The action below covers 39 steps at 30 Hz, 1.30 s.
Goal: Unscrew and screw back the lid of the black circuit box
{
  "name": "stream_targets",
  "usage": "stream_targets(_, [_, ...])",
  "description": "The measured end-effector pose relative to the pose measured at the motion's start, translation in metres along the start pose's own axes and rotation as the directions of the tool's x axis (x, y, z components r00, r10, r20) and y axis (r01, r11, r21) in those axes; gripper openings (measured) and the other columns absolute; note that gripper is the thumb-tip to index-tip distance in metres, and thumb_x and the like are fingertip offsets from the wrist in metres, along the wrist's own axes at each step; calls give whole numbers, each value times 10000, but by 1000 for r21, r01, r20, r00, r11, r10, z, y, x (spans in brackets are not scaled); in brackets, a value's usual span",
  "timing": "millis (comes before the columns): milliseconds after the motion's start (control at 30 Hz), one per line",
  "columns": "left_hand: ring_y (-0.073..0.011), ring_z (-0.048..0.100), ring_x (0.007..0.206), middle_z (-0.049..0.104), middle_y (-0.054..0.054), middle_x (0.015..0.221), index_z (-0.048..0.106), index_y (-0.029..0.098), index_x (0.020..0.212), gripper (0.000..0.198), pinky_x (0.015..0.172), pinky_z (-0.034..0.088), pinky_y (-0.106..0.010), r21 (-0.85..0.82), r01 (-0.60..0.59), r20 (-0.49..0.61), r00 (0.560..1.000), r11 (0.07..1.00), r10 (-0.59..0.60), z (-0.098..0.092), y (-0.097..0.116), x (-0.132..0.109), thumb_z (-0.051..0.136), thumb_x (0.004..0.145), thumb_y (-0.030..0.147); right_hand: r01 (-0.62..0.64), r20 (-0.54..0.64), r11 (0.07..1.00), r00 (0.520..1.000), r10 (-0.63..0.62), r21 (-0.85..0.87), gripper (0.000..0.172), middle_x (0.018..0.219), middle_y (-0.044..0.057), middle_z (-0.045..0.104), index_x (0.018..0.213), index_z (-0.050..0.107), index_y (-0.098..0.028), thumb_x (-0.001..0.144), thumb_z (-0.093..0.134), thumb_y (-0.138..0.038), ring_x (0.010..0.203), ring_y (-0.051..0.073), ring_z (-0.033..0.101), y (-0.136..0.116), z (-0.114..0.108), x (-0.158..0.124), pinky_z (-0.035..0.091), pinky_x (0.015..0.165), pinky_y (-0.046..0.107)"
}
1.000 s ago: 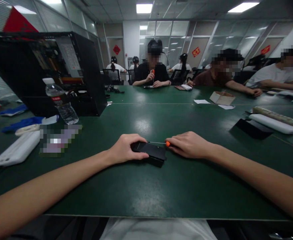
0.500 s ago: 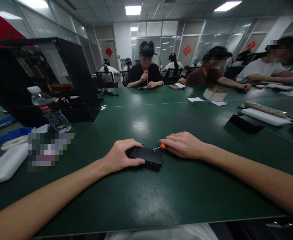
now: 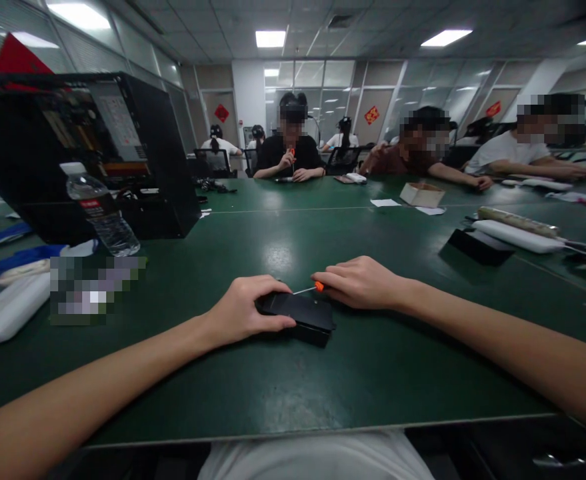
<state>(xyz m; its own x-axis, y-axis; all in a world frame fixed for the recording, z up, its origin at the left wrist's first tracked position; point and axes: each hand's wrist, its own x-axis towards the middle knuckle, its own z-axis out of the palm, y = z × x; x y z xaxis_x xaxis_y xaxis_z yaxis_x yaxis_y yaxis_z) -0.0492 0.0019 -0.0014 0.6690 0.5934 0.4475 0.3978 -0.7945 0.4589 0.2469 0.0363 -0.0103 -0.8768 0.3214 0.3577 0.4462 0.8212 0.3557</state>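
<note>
A small black rectangular box [image 3: 305,317] lies on the green table, tilted a little toward the lower right. My left hand [image 3: 245,305] grips its left end, thumb on the near side and fingers over the far side. In my right hand [image 3: 360,283], just beyond the box's right half, is a screwdriver [image 3: 319,287] with an orange handle. Its thin metal shaft points left, the tip beside the far edge of the box near my left fingertips. Whether the tip touches the box I cannot tell. Most of the handle is hidden in my fingers.
An open black computer case [image 3: 157,153] stands at the left behind a water bottle [image 3: 103,210]. White power strips [image 3: 517,237] and a dark box [image 3: 477,247] lie at the right. A small open carton [image 3: 421,195] sits farther back. Several people work around the table [image 3: 273,400].
The screwdriver has shifted left along the far side of the box, its tip now closer to my left fingers. The box has turned slightly. The camera view has tilted up a little.
</note>
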Motion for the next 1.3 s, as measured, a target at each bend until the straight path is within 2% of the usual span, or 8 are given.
stream_targets(433, [-187,674,829,748,-50,955,726,160,1051,377,756,483,-267,9,17,6,1000,1000,-17,-1,-1,1,796,810,441,-64,65,998,996,63,19,285,921,70,692,1171,629,-159,1038,423,-305,732,148,617,0,9,4,361,627,259])
stream_targets(600, [-188,681,816,750,-50,935,728,160,1024,365,746,490,-269,31,35,-19,999,999,-34,1,-1,1,791,811,450,-79,113,996,991,74,33,245,926,74,678,1091,656,-160,1004,460,-278,779,158,616,8,6,2,361,634,260])
stream_targets(767, [-206,697,819,760,-67,945,732,146,1021,381,765,512,-293,78,88,-91,993,993,-81,1,-3,2,778,818,465,-193,259,981,948,183,13,244,950,72,689,1061,673,-167,991,499,-323,768,160,627,25,4,-3,348,621,263])
stream_targets(1000, [-208,707,845,769,-65,968,745,153,1048,350,767,525,-298,78,79,-82,994,994,-73,0,-1,3,731,859,447,-323,298,946,902,313,-18,349,1018,77,708,1125,691,-189,1033,438,-411,780,177,658,29,2,-4,359,610,278])
stream_targets(1067, [-206,706,832,770,-64,958,749,153,1035,353,758,522,-296,82,79,-85,994,993,-73,0,-1,2,737,851,454,-319,234,946,917,323,-55,366,990,85,706,1088,700,-173,1036,430,-415,776,182,653,27,-2,-3,371,617,284])
stream_targets(1133, [-206,705,816,770,-65,939,752,150,1014,351,748,518,-297,85,89,-95,992,992,-81,1,0,2,734,846,459,-262,93,964,960,265,-44,419,983,105,703,1064,696,-147,1048,393,-437,814,195,652,22,-7,-2,413,672,296])
stream_targets(1200, [-209,705,811,771,-65,925,755,148,999,348,739,512,-298,76,111,-105,989,991,-103,2,1,2,724,848,460,-128,-74,991,989,130,35,486,1020,130,701,1105,676,-126,1053,356,-488,884,212,652,15,-13,0,453,749,316])
stream_targets(1300, [-210,701,812,772,-61,922,763,147,988,340,730,501,-294,33,170,-110,980,985,-166,3,4,3,708,855,456,44,-217,985,976,-7,165,528,1094,146,694,1203,633,-118,1019,415,-563,962,228,649,-2,-19,4,487,819,336])
